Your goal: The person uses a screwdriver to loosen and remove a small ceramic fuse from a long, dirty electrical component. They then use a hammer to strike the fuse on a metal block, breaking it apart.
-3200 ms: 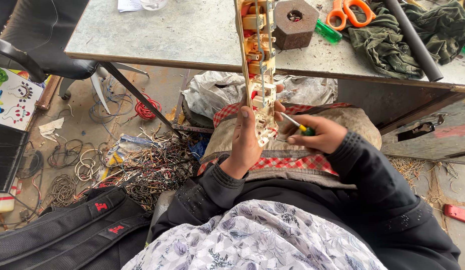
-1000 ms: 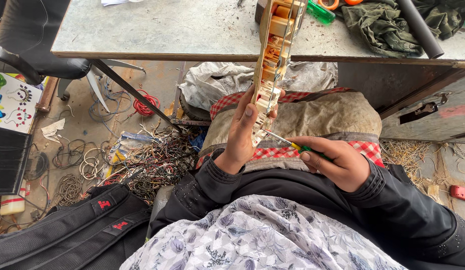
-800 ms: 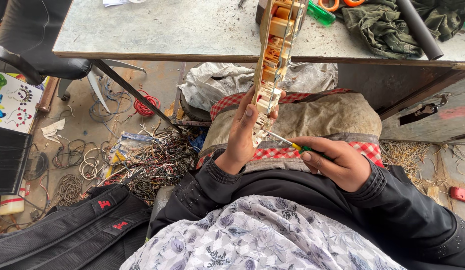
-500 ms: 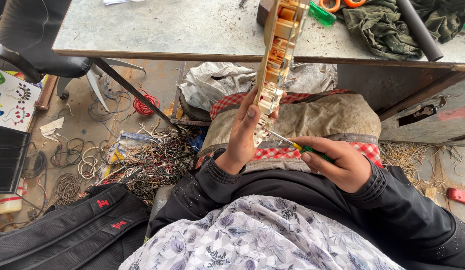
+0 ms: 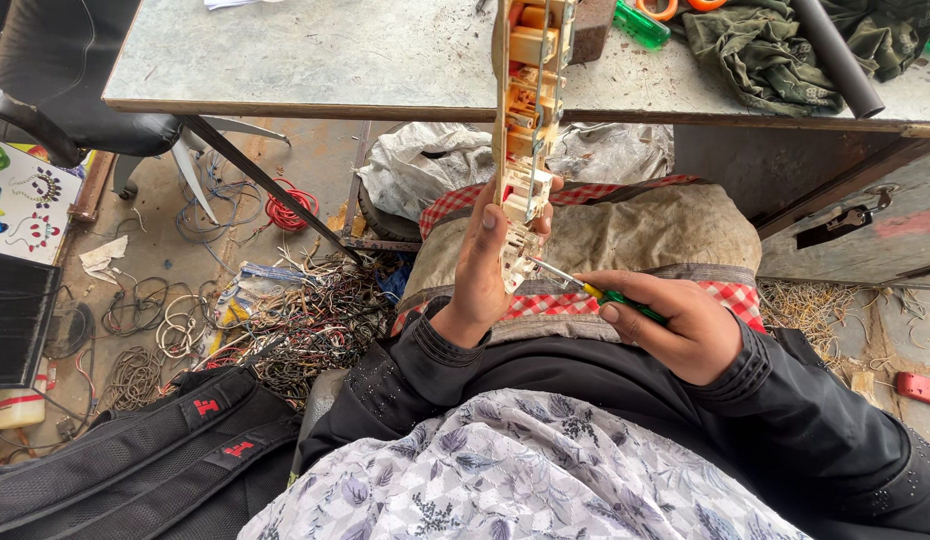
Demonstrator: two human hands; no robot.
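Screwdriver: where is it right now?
Head view, right of centre: the screwdriver is in the right hand, its tip against the lower end of the switch strip held upright by the left hand.

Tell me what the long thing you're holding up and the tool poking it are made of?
The long switch strip looks like cream and orange plastic with thin metal strips: matte blocks, shiny bands. The screwdriver in the right hand seems to have a bright metal shaft and a glossy green and yellow plastic handle. The left hand holds the strip's lower end.
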